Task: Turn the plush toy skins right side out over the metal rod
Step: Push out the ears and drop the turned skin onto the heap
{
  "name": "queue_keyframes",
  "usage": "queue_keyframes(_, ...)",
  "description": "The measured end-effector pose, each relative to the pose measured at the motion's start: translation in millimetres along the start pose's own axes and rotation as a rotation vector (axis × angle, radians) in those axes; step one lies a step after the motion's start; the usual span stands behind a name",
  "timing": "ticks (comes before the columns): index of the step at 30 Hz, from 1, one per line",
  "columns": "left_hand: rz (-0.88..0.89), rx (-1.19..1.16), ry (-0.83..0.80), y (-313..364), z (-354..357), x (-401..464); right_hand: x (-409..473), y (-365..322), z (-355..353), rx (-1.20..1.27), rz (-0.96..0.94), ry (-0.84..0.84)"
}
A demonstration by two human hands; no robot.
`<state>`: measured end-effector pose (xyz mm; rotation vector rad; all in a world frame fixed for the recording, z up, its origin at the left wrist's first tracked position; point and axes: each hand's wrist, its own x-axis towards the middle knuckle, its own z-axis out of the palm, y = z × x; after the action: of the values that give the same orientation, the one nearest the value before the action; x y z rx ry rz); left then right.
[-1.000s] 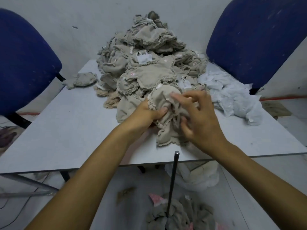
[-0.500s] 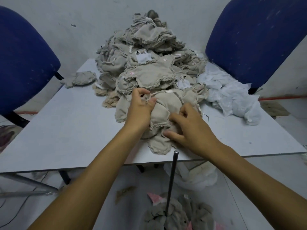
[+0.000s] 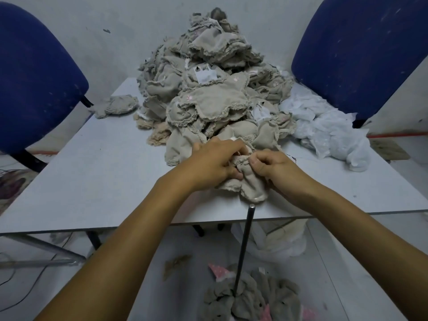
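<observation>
Skin pile (image 3: 208, 93): bench (image 3: 92, 177) middle, toward far edge.
Held skin (image 3: 250, 188): near edge, before pile.
Rod (image 3: 245, 242): upright, just before near edge.
Chairs (image 3: 34, 77): flanking far corners.

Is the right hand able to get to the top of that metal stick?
Probably yes. The rod's tip stands bare just below the right hand, though that hand grips the beige skin.

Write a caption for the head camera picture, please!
Both hands grip a beige plush skin above the metal rod.
</observation>
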<state>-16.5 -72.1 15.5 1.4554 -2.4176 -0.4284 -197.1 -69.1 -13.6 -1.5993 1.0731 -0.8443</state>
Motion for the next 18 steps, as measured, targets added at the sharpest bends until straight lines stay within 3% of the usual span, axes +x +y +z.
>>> queue_keyframes(4,0.030,-0.067,-0.033,-5,-1,1,-6,-7,-3,-0.361,-0.108,-0.129)
queue_keyframes(7,-0.004,-0.390,0.015,-8,-1,-2,-5,-2,2,-0.483,-0.139,-0.073)
queue_keyframes(9,-0.046,-0.661,0.005,-7,-1,-6,-3,-1,4,-0.352,-0.165,-0.058)
queue_keyframes(11,-0.042,-0.760,-0.022,-8,-1,-7,-1,0,0,-0.146,-0.100,0.000)
queue_keyframes(15,-0.004,-0.460,-0.145,-11,2,-4,3,6,2,0.039,0.015,0.026)
queue_keyframes(18,-0.009,-0.482,-0.136,-13,2,-4,2,7,2,0.114,0.012,-0.036)
